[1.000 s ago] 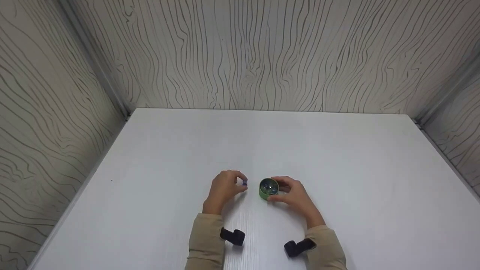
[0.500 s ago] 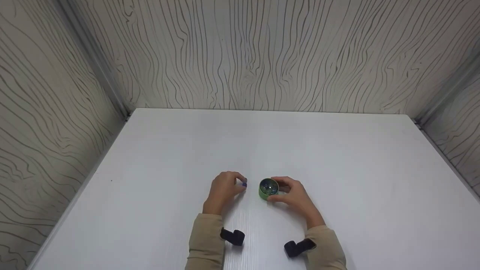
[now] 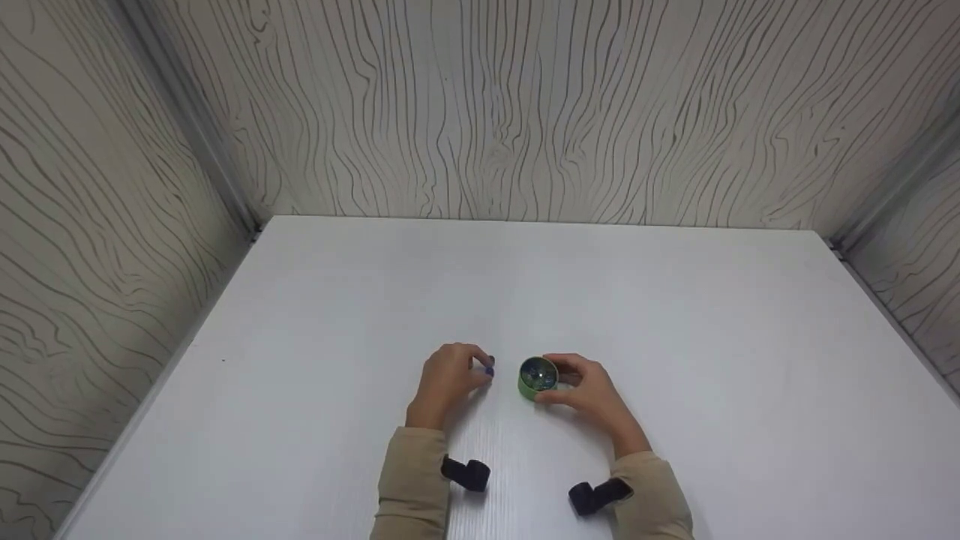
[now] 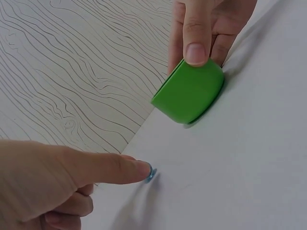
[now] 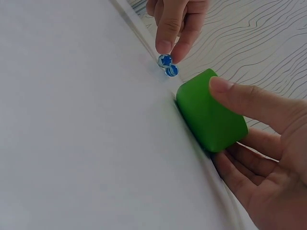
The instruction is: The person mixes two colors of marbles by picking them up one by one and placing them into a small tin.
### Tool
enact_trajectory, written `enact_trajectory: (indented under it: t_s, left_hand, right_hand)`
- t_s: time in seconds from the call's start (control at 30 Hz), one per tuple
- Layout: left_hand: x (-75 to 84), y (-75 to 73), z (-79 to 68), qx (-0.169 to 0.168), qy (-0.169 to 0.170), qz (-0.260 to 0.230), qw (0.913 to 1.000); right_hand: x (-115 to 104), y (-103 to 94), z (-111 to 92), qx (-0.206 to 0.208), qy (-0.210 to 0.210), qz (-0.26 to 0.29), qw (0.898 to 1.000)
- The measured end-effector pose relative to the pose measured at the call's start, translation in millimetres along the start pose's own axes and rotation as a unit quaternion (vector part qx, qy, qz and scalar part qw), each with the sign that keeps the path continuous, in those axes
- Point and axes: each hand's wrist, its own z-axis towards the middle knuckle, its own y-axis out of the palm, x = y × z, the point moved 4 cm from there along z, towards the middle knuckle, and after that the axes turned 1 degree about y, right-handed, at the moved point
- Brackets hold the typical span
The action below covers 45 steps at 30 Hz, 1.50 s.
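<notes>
My left hand (image 3: 448, 379) pinches a clear glass marble (image 5: 165, 61) with a blue swirl between thumb and forefinger, low over the white table. A second blue marble (image 5: 171, 71) shows right against it, at the fingertips in the right wrist view. From the left wrist, just a bluish edge of glass peeks past the thumb tip. My right hand (image 3: 592, 394) grips a small green cup (image 4: 191, 91) by its side, thumb on the near wall and fingers behind. The cup stands upright to the right of the marbles, with several shiny bluish pieces inside in the head view.
The white tabletop (image 3: 360, 285) reaches back to a panel (image 3: 495, 112) with a wood-grain pattern. A similar side panel (image 3: 82, 262) rises on the left. Black wrist cameras stick out from both tan sleeves (image 3: 411, 480).
The left fingertips have shifted down very slightly, and the blue glass between them sits a little lower. My right hand and the green cup keep their place.
</notes>
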Motion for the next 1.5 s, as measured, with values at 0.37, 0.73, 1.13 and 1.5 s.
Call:
enact_trajectory:
  t_s: [0.37, 0.73, 1.13, 1.5]
  left_hand:
    - [0.4, 2.1, -1.1, -0.009, -0.003, 0.009, 0.9999]
    - [0.5, 4.1, 0.8, -0.022, 0.004, 0.02, 0.9996]
    - [3.3, 2.9, 1.8, -0.021, 0.013, 0.016, 0.9996]
    - [5.5, 0.7, -0.5, -0.024, 0.008, 0.013, 0.9996]
  right_hand:
    - [3.2, 0.6, 1.8, -0.001, 0.011, 0.007, 1.0]
    - [2.7, 1.2, 1.7, 0.002, 0.006, 0.002, 1.0]
    - [1.5, 0.3, 1.0, 0.001, 0.007, 0.005, 1.0]
    - [3.0, 1.0, 2.2, -0.002, 0.021, 0.019, 1.0]
